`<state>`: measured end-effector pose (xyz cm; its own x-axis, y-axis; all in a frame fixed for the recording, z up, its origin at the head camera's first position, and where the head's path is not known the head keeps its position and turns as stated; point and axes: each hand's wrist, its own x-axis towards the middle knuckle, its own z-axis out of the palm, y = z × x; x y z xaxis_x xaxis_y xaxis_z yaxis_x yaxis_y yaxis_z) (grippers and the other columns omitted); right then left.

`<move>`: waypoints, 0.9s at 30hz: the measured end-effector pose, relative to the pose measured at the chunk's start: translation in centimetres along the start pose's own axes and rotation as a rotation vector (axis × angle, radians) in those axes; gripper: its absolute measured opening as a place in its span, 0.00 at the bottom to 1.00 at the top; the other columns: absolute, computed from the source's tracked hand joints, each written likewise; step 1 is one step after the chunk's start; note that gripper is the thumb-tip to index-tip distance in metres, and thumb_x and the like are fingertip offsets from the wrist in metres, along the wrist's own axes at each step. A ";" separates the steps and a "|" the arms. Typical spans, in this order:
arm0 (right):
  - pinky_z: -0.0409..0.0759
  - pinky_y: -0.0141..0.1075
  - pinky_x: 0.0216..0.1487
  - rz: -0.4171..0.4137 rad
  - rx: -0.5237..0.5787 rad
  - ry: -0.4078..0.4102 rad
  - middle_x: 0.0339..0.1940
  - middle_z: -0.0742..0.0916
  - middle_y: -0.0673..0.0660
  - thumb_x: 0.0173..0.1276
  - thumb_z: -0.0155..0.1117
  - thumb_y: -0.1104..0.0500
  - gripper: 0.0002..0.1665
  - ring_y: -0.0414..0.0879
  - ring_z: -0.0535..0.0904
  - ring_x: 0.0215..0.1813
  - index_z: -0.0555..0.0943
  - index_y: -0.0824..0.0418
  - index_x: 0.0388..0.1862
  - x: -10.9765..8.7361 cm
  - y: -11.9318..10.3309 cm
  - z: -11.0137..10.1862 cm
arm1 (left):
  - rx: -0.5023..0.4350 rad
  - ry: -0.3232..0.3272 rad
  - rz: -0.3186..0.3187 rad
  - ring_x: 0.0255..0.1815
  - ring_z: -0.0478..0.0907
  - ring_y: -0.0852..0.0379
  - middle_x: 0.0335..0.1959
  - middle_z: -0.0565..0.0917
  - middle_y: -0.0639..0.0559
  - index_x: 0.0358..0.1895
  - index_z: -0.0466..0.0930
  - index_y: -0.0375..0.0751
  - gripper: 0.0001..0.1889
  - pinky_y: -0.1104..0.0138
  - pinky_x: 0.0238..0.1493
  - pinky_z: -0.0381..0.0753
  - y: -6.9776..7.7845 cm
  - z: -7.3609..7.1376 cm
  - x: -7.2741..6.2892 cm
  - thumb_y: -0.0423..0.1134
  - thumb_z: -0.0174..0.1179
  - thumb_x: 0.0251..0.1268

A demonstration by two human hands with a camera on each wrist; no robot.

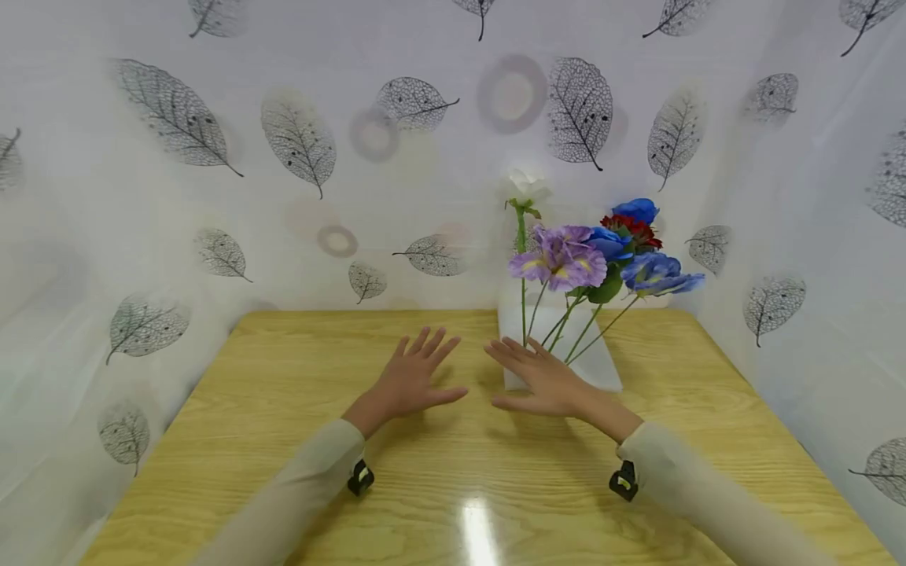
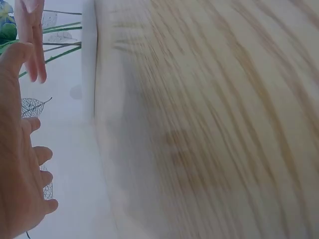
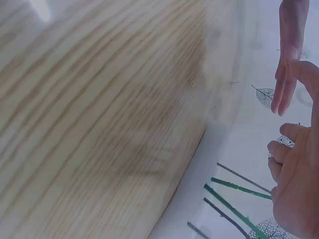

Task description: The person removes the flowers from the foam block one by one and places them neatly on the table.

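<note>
My left hand (image 1: 406,383) hovers over the wooden table (image 1: 453,472), fingers straight and spread, holding nothing. Close to it on the right is my right hand (image 1: 543,385), also spread and holding nothing, with its fingers in front of a white block (image 1: 602,376). Several artificial flowers rise at this block: a white rose (image 1: 526,189), a purple iris (image 1: 561,259), a red flower (image 1: 635,230) and blue flowers (image 1: 654,273). In the right wrist view their green stems (image 3: 234,206) show beside the right hand. Whether the stems are stuck into the block I cannot tell.
A pale curtain (image 1: 425,181) printed with dark leaves hangs behind the table and along both sides. Each wrist wears a small black device, one at the left cuff (image 1: 361,477) and one at the right cuff (image 1: 624,481). Light glares off the table near its front.
</note>
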<state>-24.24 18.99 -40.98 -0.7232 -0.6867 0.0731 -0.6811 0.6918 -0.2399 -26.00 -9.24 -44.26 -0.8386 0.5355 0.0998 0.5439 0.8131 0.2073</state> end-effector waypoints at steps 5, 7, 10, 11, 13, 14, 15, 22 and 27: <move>0.52 0.64 0.80 -0.027 0.004 -0.023 0.81 0.67 0.60 0.73 0.58 0.33 0.47 0.62 0.60 0.82 0.59 0.53 0.83 -1.7 0.9 -0.4 | -0.044 -0.010 -0.001 0.86 0.41 0.41 0.85 0.47 0.46 0.84 0.44 0.56 0.48 0.37 0.81 0.45 1.0 0.2 1.2 0.72 0.50 0.69; 0.56 0.66 0.78 -0.033 0.024 -0.025 0.80 0.69 0.62 0.73 0.59 0.35 0.45 0.65 0.62 0.80 0.62 0.55 0.81 -2.6 1.3 -0.6 | -0.073 -0.002 0.006 0.85 0.42 0.41 0.84 0.50 0.45 0.84 0.46 0.55 0.47 0.37 0.81 0.46 1.5 0.3 1.7 0.71 0.51 0.69; 0.63 0.66 0.74 -0.035 0.046 -0.021 0.77 0.72 0.64 0.73 0.61 0.38 0.42 0.66 0.66 0.78 0.67 0.58 0.79 -4.0 1.8 -0.9 | -0.136 0.024 0.018 0.84 0.47 0.38 0.83 0.55 0.43 0.83 0.50 0.52 0.46 0.37 0.80 0.49 2.3 0.4 2.5 0.68 0.55 0.69; 0.66 0.65 0.72 -0.037 0.048 -0.013 0.76 0.74 0.65 0.73 0.61 0.38 0.41 0.66 0.68 0.76 0.69 0.59 0.77 -4.5 2.1 -1.0 | -0.159 0.030 0.022 0.84 0.48 0.38 0.83 0.56 0.42 0.83 0.51 0.52 0.46 0.37 0.80 0.50 2.6 0.4 2.8 0.67 0.56 0.69; 0.72 0.64 0.69 -0.026 0.047 -0.003 0.73 0.77 0.65 0.73 0.62 0.40 0.39 0.65 0.72 0.73 0.72 0.60 0.74 -5.6 2.6 -1.1 | -0.204 0.042 0.027 0.83 0.52 0.37 0.82 0.59 0.42 0.83 0.52 0.52 0.45 0.38 0.80 0.51 3.1 0.6 3.5 0.66 0.57 0.69; 0.74 0.62 0.68 -0.016 0.046 -0.003 0.72 0.78 0.65 0.73 0.62 0.40 0.37 0.64 0.74 0.72 0.74 0.61 0.73 -6.1 2.9 -1.2 | -0.236 0.053 0.031 0.82 0.54 0.37 0.81 0.60 0.42 0.82 0.53 0.51 0.44 0.39 0.80 0.53 3.4 0.7 3.9 0.64 0.57 0.69; 0.75 0.61 0.67 -0.006 0.041 -0.003 0.70 0.80 0.64 0.74 0.62 0.40 0.36 0.63 0.76 0.70 0.75 0.61 0.72 -6.7 3.2 -1.2 | -0.271 0.062 0.030 0.82 0.56 0.38 0.81 0.62 0.43 0.82 0.54 0.51 0.43 0.40 0.79 0.55 3.7 0.8 4.2 0.64 0.58 0.70; 0.80 0.60 0.61 0.132 -0.005 0.001 0.65 0.83 0.65 0.73 0.62 0.39 0.34 0.64 0.80 0.65 0.81 0.62 0.66 -9.9 5.4 -2.0 | -0.559 0.111 0.008 0.77 0.66 0.46 0.77 0.70 0.49 0.80 0.60 0.52 0.37 0.47 0.76 0.66 5.8 1.0 6.2 0.58 0.58 0.73; 0.83 0.60 0.54 0.231 -0.040 0.065 0.64 0.84 0.67 0.72 0.64 0.39 0.35 0.66 0.81 0.62 0.80 0.61 0.67 -10.6 7.2 -2.7 | -0.742 0.223 0.023 0.69 0.76 0.42 0.67 0.79 0.43 0.75 0.68 0.44 0.28 0.46 0.69 0.74 7.1 1.2 7.7 0.44 0.61 0.75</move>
<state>-21.79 31.90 -40.91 -0.8654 -0.4941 0.0828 -0.4995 0.8381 -0.2195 -28.54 0.86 -43.16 -0.8560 0.4282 0.2895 0.4653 0.3946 0.7923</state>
